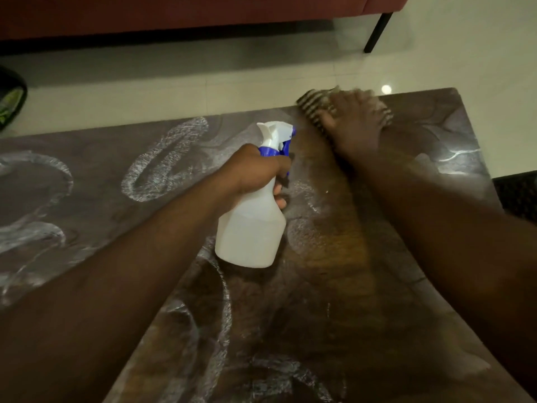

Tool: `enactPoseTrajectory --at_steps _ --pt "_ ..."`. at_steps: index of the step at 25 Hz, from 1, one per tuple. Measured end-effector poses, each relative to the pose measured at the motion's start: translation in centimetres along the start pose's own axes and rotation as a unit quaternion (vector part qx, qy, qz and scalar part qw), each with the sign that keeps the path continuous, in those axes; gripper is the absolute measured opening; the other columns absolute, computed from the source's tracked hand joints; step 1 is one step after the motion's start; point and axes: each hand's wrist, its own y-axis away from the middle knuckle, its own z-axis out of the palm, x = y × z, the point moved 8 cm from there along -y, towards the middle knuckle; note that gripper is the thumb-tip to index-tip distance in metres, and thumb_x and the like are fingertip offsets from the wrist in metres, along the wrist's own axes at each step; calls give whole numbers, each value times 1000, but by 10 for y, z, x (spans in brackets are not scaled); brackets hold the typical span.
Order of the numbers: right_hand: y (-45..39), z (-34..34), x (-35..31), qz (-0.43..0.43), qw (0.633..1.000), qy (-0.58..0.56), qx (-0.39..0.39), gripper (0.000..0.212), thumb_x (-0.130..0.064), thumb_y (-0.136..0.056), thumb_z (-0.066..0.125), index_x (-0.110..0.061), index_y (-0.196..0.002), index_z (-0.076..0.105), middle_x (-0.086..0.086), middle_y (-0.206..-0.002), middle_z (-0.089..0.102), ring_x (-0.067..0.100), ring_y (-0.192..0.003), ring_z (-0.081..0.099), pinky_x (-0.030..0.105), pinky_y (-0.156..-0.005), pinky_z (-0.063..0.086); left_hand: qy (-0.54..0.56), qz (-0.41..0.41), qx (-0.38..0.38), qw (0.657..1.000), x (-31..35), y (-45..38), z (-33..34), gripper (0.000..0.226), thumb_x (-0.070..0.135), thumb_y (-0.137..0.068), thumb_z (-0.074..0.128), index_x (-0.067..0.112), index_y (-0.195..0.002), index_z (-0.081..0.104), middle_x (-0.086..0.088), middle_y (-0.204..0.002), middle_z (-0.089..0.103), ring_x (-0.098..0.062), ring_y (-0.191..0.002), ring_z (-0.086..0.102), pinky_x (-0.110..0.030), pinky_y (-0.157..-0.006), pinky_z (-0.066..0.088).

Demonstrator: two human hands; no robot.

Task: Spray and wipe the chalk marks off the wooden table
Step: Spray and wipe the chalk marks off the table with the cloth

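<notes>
My left hand [255, 170] grips the neck of a white spray bottle [251, 225] with a blue and white trigger head, held above the middle of the wooden table [343, 286]. At the table's far edge my right hand [354, 123] presses down on a striped cloth [312, 107], and both are blurred by motion. White chalk marks [162, 164] loop across the left and near parts of the table. A darker, wet-looking strip runs down the table below my right hand.
A red sofa [186, 13] with a black leg [377, 30] stands beyond the table on pale floor tiles. A dark object with green [10, 103] lies at the far left. A dark mat [520, 196] sits past the table's right edge.
</notes>
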Motion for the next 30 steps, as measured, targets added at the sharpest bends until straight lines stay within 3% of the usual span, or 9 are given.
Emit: enactPoseTrajectory --at_steps 4,7,9,14,19,22,25,28,30 --pt "55 6 -2 -198 978 42 -56 49 -40 -94 45 -22 -140 42 8 -148 38 27 -140 25 48 -113 14 -4 -20 -4 1000 -10 9 1 10 9 -84 61 3 -91 62 -12 -57 59 -30 -53 65 -31 -50 56" --pt "15 -8 29 1 999 31 -17 51 -46 -94 38 -27 -141 37 3 -152 31 26 -143 17 51 -114 11 15 -9 7 1000 -5 11 -14 8 8 -87 60 3 -92 62 -13 -61 58 -28 -53 62 -29 -48 56" --pt "3 7 -20 23 1000 12 -8 53 -50 -93 36 -29 -141 37 2 -152 31 27 -143 16 53 -113 11 27 -3 14 1000 -7 10 -18 8 7 -87 59 2 -93 61 -14 -62 57 -28 -56 61 -29 -48 56" --pt "75 30 -80 -296 954 25 -28 49 -43 -91 40 -19 -131 54 9 -138 51 31 -133 40 51 -110 26 24 -14 22 999 -23 21 -27 5 5 -83 59 2 -83 62 -13 -56 58 -30 -52 64 -31 -48 54" --pt "14 20 -56 -9 999 29 -18 53 -46 -92 39 -26 -141 39 4 -151 34 27 -142 20 51 -113 10 91 -1 26 996 -31 26 -50 12 -2 -86 54 1 -74 56 -14 -51 49 -25 -45 51 -28 -43 50" --pt "68 39 -113 -126 991 0 -39 56 -50 -89 35 -24 -136 47 3 -144 44 28 -138 29 52 -111 19 65 -14 37 997 -48 27 -49 4 3 -84 56 0 -82 58 -17 -56 53 -30 -51 60 -32 -47 53" --pt "112 28 -82 -227 972 32 -53 55 -50 -88 34 -28 -137 46 2 -144 45 26 -138 30 48 -111 17 47 -15 31 998 -46 35 -48 4 7 -84 58 3 -82 59 -14 -55 57 -32 -54 65 -34 -53 55" --pt "77 19 -57 -20 999 19 -27 53 -46 -89 39 -28 -139 41 0 -149 37 24 -141 21 49 -113 11 64 -7 27 998 -45 42 -53 7 3 -86 57 5 -79 58 -12 -54 54 -29 -50 62 -30 -48 54" --pt "97 27 -92 -3 1000 -8 -4 50 -43 -90 44 -24 -137 46 2 -146 41 26 -140 24 51 -111 13 78 -3 30 996 -53 45 -54 6 2 -86 56 2 -80 58 -13 -53 52 -28 -48 60 -30 -47 53"
